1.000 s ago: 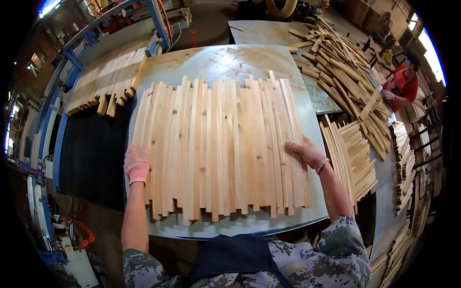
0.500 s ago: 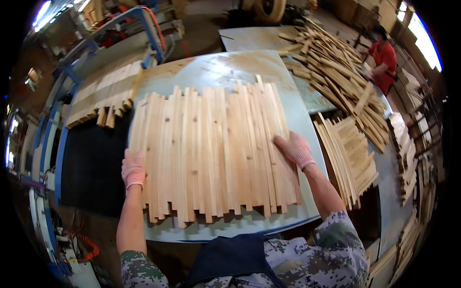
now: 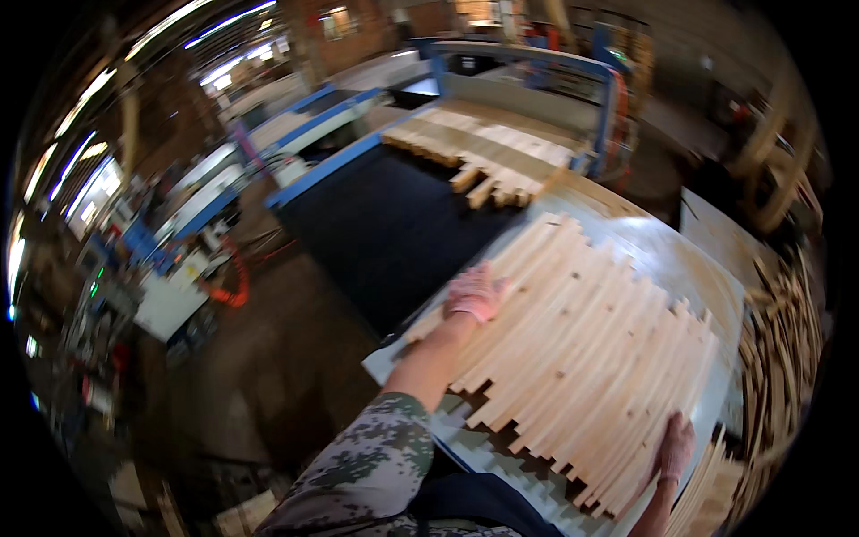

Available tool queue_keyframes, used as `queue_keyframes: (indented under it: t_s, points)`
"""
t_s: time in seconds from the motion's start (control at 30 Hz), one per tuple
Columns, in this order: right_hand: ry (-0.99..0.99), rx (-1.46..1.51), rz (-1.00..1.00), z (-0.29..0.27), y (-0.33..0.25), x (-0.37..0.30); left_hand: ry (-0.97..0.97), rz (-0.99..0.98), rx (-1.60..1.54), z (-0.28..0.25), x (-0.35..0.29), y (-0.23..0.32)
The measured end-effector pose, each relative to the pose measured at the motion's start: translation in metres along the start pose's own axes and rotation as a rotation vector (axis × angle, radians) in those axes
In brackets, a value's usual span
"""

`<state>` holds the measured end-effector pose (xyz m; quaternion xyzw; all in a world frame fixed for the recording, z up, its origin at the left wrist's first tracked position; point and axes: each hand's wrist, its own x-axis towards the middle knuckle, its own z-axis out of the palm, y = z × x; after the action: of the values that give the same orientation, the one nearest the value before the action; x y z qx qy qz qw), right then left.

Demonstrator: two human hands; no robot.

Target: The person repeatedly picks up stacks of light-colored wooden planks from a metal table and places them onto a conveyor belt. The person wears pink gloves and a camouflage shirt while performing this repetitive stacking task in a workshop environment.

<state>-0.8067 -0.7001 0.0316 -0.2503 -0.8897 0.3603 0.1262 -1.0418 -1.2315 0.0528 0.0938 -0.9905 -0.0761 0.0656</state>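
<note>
Lower right of the frame, my row of pale, knotty wooden strips (image 3: pixel 582 336) now lies slanted on the light-blue table (image 3: pixel 649 234); half a second ago it sat mid-frame, nearly square. View's swung left, flat black bed (image 3: pixel 394 233) now near centre; I'd guess the row's holding together. My pink-gloved left hand (image 3: pixel 476 292) lies over its left edge, forearm diagonal; my gloved right hand (image 3: pixel 677 445) is at the right edge. Too blurry to tell if either's gripping.
</note>
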Motion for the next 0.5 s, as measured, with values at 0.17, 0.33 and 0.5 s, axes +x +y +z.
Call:
queue_keyframes:
  t_s: [0.17,0.33,0.5]
  points:
    - [-0.15,-0.195,0.128,-0.004,-0.001,0.002,-0.127,-0.073,-0.107,-0.018,-0.011,-0.002]
    - [-0.209,-0.559,0.192,-0.021,-0.017,-0.008,-0.223,-0.092,-0.067,-0.029,-0.005,0.019]
    - [-0.161,-0.459,0.24,-0.013,-0.017,-0.008,-0.218,-0.103,-0.137,-0.025,-0.001,0.013]
